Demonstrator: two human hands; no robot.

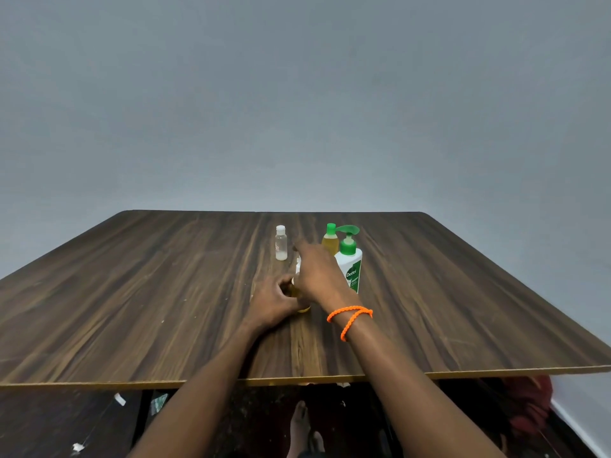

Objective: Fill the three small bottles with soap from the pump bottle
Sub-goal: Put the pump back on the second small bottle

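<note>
On the dark wood-grain laminate table (pixel 132 292), a person's left hand (pixel 271 302) was wrapped around the base of a small bottle of yellowish soap (pixel 302 304) standing near the middle, while the right hand (pixel 319 272), with an orange braided band (pixel 350 317) at its wrist, reached over the bottle's top; whether those fingers gripped the cap or only rested there could not be told. The white pump bottle with the green pump head (pixel 349 262) stood just beside, toward the right edge, and behind it, nearer the far edge, stood a small yellow-filled bottle with a green cap (pixel 330 239). A small clear bottle with a white cap (pixel 281 242) stood apart to the left and looked empty or nearly so. The step in hand appeared to be capping or uncapping the held bottle; it would go best with the left hand pinning the base flat on the table and the right turning squarely, so nothing tipped or dripped. The held bottle's neck, cap and fill level were hidden behind the right hand, and the pump bottle's lower left side was covered too.
</note>
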